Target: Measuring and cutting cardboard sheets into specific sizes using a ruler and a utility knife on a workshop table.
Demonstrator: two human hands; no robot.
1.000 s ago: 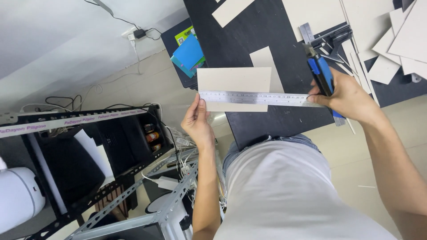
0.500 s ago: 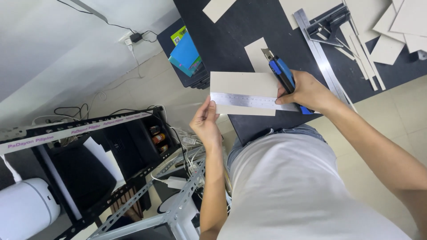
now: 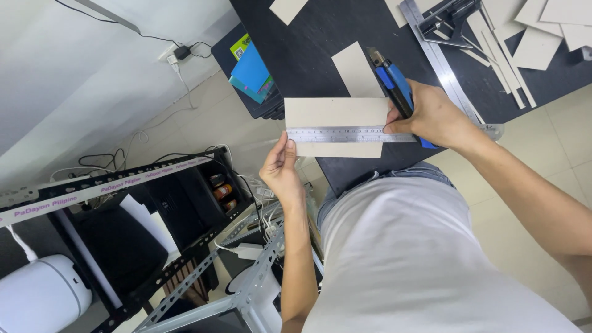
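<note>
While the left hand [image 3: 282,169] pinches the left end of a steel ruler [image 3: 345,134] and the grey cardboard sheet [image 3: 336,126] under it, thumb and fingers closed on that edge, the right hand [image 3: 431,117] is wrapped around a blue utility knife [image 3: 394,86], its fingertips pressing on the ruler's right end. The ruler lies flat across the sheet, which juts over the near edge of a black work table [image 3: 320,37]. At twelve o'clock from the sheet lies a narrower cardboard strip [image 3: 354,69]; at two o'clock, a long metal straightedge [image 3: 441,58] and loose cardboard offcuts [image 3: 533,43]. At ten o'clock sits a stack of blue and green booklets [image 3: 250,71]. At seven o'clock stands a black metal rack [image 3: 123,228]
</note>
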